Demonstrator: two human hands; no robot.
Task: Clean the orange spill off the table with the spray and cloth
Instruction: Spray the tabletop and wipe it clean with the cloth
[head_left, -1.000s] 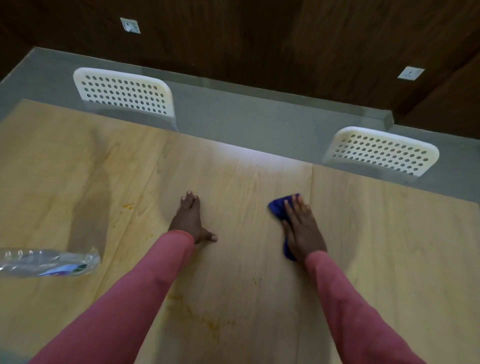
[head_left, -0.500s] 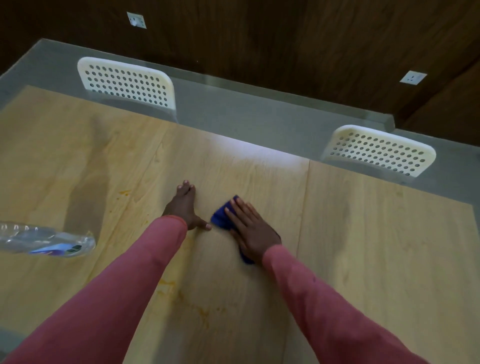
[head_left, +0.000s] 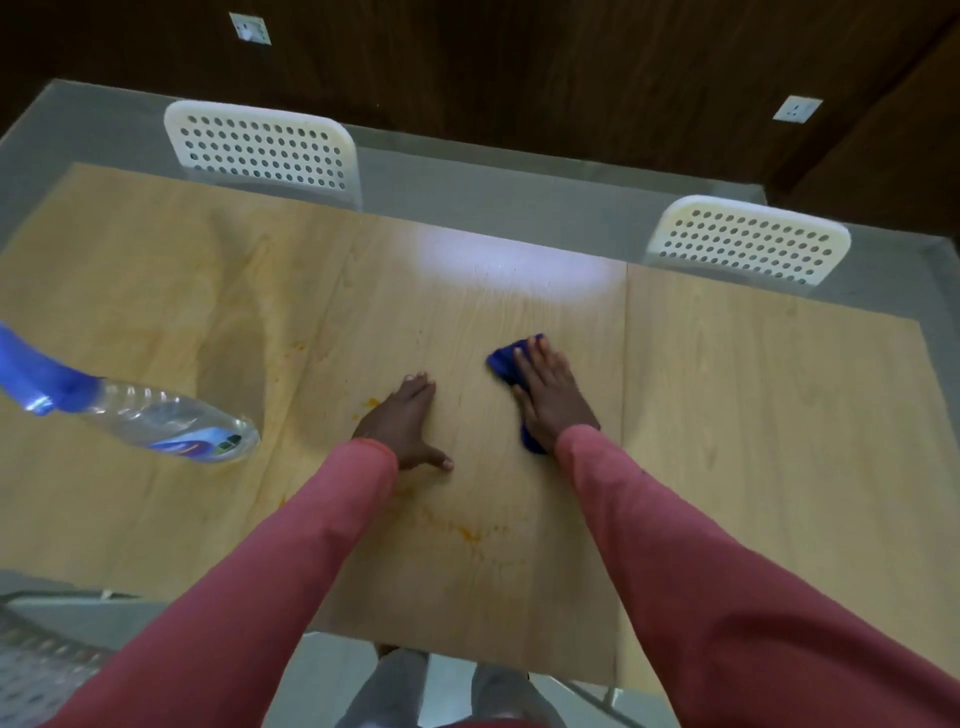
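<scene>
1. Right hand (head_left: 550, 397) lies flat with straight fingers pressing the blue cloth (head_left: 503, 359) onto the wooden table (head_left: 753, 415); half a second ago it was further left, just beside the left thumb
2. Left hand (head_left: 402, 428) stays planted flat on the table, fingers straight, holding nothing
3. Orange smears (head_left: 467, 532) remain between the 2 pink sleeves, nearer the person, with a small spot (head_left: 372, 401) touching the left hand
4. Spray bottle (head_left: 156, 423) lies on its side at the left, blue head now in view
</scene>
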